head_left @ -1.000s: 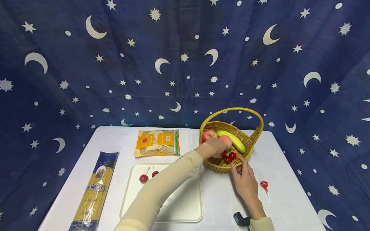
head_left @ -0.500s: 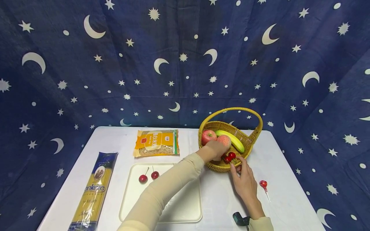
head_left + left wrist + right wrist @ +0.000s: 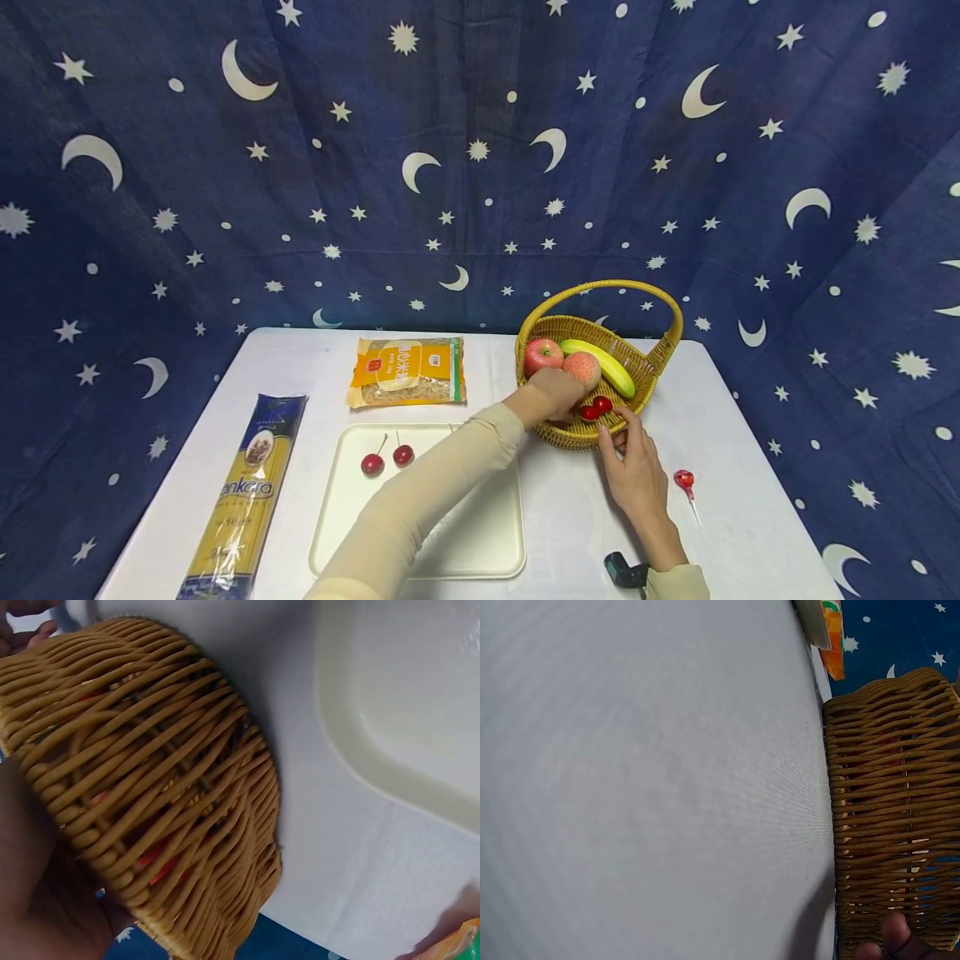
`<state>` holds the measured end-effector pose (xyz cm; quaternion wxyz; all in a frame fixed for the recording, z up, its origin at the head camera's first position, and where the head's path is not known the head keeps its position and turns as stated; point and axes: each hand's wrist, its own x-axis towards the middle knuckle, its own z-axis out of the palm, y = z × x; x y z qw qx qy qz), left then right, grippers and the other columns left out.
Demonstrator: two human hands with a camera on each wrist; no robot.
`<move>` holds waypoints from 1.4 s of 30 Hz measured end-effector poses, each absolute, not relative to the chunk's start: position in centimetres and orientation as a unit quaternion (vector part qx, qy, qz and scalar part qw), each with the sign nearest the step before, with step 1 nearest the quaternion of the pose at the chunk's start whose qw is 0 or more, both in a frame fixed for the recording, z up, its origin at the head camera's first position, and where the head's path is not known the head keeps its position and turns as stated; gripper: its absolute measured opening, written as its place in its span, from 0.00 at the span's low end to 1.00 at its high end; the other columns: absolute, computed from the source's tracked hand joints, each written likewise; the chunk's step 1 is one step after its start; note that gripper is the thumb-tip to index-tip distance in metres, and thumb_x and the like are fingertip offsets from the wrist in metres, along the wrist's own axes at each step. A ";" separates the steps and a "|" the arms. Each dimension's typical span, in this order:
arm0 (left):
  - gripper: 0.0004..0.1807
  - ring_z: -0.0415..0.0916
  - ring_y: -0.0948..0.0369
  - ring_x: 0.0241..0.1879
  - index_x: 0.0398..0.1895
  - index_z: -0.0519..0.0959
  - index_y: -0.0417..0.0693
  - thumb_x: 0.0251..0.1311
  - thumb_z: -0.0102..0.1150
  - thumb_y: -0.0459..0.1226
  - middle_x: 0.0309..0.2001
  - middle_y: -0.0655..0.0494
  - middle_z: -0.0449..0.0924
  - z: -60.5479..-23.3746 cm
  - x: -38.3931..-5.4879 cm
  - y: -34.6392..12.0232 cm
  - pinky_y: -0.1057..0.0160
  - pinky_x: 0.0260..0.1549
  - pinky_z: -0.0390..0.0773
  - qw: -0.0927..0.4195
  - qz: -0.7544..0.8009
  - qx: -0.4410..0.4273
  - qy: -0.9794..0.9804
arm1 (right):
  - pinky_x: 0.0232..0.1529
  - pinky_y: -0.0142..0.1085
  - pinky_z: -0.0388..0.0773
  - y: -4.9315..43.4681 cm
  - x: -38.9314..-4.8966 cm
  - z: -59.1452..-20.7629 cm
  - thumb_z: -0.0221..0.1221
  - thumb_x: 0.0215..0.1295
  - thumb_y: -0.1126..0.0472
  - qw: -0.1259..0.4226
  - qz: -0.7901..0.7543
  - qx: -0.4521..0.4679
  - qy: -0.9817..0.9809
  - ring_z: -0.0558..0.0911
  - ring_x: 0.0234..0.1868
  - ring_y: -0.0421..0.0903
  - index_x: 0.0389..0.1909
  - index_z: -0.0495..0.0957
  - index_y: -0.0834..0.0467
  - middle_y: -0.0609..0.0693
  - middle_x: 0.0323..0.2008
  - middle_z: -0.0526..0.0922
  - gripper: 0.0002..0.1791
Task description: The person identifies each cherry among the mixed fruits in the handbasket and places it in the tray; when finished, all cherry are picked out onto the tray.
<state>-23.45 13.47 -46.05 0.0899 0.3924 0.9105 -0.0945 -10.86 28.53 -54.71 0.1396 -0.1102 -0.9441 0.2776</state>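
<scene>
Tabletop (image 3: 570,517): left hand (image 3: 553,392), grip unclear, inside fruit basket (image 3: 564,436); right hand (image 3: 636,468) spread at rim (image 3: 643,397).

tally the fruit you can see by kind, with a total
Round dark-red stemmed cherries on the cream rectangular tray: 2
Small glossy red cherry-like fruits in the brown wicker basket: 2
Round red apple: 1
Round pinkish peach-like fruit: 1
Curved yellow banana: 1
Total in view: 7; the left hand and cream sleeve may hide more.
</scene>
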 end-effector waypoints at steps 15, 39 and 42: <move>0.14 0.81 0.64 0.37 0.53 0.84 0.62 0.69 0.68 0.53 0.43 0.65 0.86 -45.2 -22.5 10.3 0.61 0.34 0.81 0.021 0.048 0.400 0.915 | 0.32 0.37 0.64 28.4 -10.9 -54.7 0.51 0.81 0.38 0.130 0.279 -0.111 -0.945 0.76 0.42 0.51 0.74 0.66 0.48 0.52 0.41 0.78 0.30; 0.17 0.74 0.68 0.26 0.49 0.85 0.60 0.61 0.75 0.53 0.38 0.65 0.84 -45.1 -15.3 1.9 0.73 0.24 0.65 -0.191 0.265 0.279 0.903 | 0.33 0.38 0.63 28.1 -11.0 -54.7 0.48 0.83 0.40 0.113 0.282 -0.118 -0.945 0.75 0.43 0.52 0.77 0.63 0.50 0.55 0.44 0.77 0.30; 0.17 0.73 0.68 0.25 0.48 0.86 0.59 0.59 0.76 0.52 0.35 0.65 0.83 -45.4 -14.3 0.7 0.74 0.24 0.64 -0.198 0.281 0.256 0.903 | 0.33 0.38 0.63 28.1 -11.0 -54.6 0.47 0.83 0.40 0.107 0.282 -0.120 -0.946 0.75 0.43 0.53 0.77 0.62 0.50 0.55 0.44 0.76 0.30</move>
